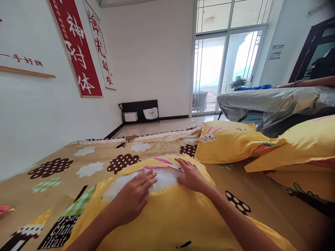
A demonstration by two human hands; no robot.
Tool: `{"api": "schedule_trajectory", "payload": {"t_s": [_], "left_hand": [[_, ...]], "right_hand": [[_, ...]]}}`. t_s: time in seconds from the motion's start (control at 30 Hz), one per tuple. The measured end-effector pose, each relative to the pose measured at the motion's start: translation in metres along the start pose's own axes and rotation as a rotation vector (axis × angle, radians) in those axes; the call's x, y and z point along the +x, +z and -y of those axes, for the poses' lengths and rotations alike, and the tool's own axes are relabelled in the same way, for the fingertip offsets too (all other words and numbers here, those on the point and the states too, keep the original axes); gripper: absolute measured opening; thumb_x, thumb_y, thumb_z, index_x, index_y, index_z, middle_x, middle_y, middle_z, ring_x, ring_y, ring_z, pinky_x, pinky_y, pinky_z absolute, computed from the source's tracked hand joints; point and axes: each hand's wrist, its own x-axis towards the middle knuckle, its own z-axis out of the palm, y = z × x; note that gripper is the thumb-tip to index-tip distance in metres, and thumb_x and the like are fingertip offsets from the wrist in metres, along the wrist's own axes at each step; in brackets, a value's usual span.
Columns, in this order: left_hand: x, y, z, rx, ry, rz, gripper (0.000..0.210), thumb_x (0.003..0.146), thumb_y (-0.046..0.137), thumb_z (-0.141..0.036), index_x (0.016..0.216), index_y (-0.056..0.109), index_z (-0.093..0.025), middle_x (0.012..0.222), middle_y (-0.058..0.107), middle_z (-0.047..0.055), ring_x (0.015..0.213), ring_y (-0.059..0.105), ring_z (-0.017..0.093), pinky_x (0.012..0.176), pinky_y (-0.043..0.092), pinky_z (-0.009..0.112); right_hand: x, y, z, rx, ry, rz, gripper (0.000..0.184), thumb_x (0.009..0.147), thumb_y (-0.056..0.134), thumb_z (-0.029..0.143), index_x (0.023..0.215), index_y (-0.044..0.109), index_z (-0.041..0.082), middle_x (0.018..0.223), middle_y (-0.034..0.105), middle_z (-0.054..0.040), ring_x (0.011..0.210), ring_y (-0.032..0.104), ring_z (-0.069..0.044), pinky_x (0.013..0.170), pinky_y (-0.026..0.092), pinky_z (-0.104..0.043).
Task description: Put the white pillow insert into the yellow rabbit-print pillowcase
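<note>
A yellow pillowcase [178,216] is laid on the near side of the bed [99,158], white insert [169,179] exposed.
Its opening [117,186] is set toward the bed's far edge, the printed pink ears [162,160] pointed to the bed's left; the long axis cannot be told. The left hand [134,198] is laid, fingers extended, over the insert, the right hand [193,176] spread at the opening; whether cloth is grasped cannot be told.

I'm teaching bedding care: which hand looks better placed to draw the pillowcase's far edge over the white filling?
Probably the right hand: its upper fingers appear to lie on the yellow pillowcase at the opening's far edge. The left hand lies mostly over the white filling.
</note>
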Motion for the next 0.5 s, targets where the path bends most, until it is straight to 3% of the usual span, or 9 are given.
{"api": "schedule_trajectory", "payload": {"t_s": [0.07,0.13,0.23,0.33,0.37,0.43,0.5], "left_hand": [[0.037,0.021,-0.018,0.003,0.034,0.13,0.057,0.096,0.027,-0.042,0.149,0.028,-0.024,0.157,0.021,0.002,0.146,0.016,0.025,0.119,0.013,0.051],[0.05,0.048,-0.02,0.006,0.013,0.249,0.061,0.096,0.025,-0.047,0.151,0.021,-0.021,0.156,0.022,0.008,0.144,0.019,0.031,0.115,0.018,0.058],[0.042,0.068,-0.014,0.039,0.054,0.296,0.055,0.096,0.024,-0.049,0.141,0.041,-0.022,0.133,0.056,0.013,0.123,0.052,0.032,0.102,0.04,0.052],[0.045,0.053,-0.024,0.124,0.074,0.344,0.055,0.095,0.021,-0.051,0.108,0.064,-0.02,0.093,0.071,0.013,0.089,0.067,0.029,0.08,0.05,0.043],[0.053,0.045,-0.031,0.153,0.07,0.319,0.058,0.095,0.019,-0.05,0.098,0.067,-0.018,0.088,0.07,0.013,0.085,0.068,0.029,0.077,0.051,0.042],[0.08,0.033,-0.047,0.188,0.059,0.157,0.058,0.097,0.017,-0.044,0.09,0.068,-0.015,0.087,0.07,0.015,0.083,0.068,0.027,0.076,0.051,0.041],[0.112,0.032,-0.061,0.194,0.055,-0.039,0.051,0.098,0.019,-0.035,0.104,0.064,-0.013,0.1,0.068,0.016,0.093,0.066,0.026,0.084,0.049,0.04]], "right_hand": [[0.015,0.015,0.014,-0.235,0.073,-0.043,0.059,0.08,0.047,0.017,0.139,0.042,0.015,0.142,0.046,-0.0152,0.126,0.044,-0.028,0.099,0.033,-0.042],[0.02,0.016,0.008,-0.382,0.184,-0.08,0.042,0.085,0.04,0.01,0.124,0.056,0.013,0.128,0.056,-0.0176,0.117,0.051,-0.028,0.09,0.037,-0.04],[0.015,-0.008,-0.013,-0.424,0.291,-0.086,0.029,0.086,0.038,0.009,0.096,0.065,0.013,0.103,0.066,-0.0163,0.098,0.06,-0.027,0.074,0.04,-0.034],[0.004,-0.04,-0.014,-0.443,0.333,-0.094,0.022,0.085,0.042,0.011,0.093,0.063,0.017,0.096,0.068,-0.0107,0.085,0.064,-0.023,0.063,0.035,-0.028],[0.001,-0.049,-0.009,-0.452,0.336,-0.11,0.021,0.085,0.044,0.012,0.094,0.062,0.018,0.097,0.068,-0.0092,0.084,0.064,-0.022,0.061,0.032,-0.027],[-0.005,-0.061,0.006,-0.474,0.334,-0.149,0.02,0.085,0.045,0.013,0.096,0.061,0.019,0.098,0.067,-0.0073,0.083,0.064,-0.021,0.058,0.028,-0.027],[-0.01,-0.068,0.02,-0.507,0.321,-0.175,0.02,0.084,0.044,0.012,0.094,0.06,0.019,0.096,0.067,-0.0071,0.081,0.064,-0.021,0.056,0.023,-0.027]]}}
